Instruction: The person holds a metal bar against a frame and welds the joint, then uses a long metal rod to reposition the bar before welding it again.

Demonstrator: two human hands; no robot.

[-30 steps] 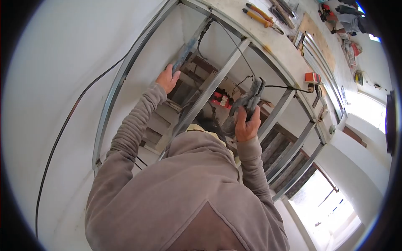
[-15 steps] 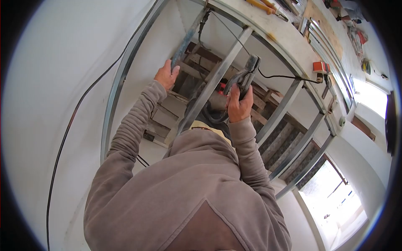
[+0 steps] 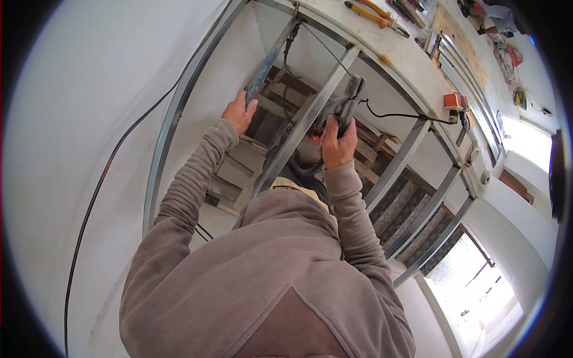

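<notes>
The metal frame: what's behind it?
Behind the frame show wooden planks and something red. The hands, the tool and the person's sleeves cover the rest.

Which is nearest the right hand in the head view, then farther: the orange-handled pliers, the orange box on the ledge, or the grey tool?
1. Grey tool, in the right hand.
2. Orange box, right, on the ledge.
3. Orange-handled pliers, top, on the ledge.

Building site indoors: bare metal frame point(image 3: 310, 116) at centre, unfinished white walls point(image 3: 89, 89), pliers point(image 3: 367, 13) on ledge point(image 3: 388, 51) upper right.
</notes>
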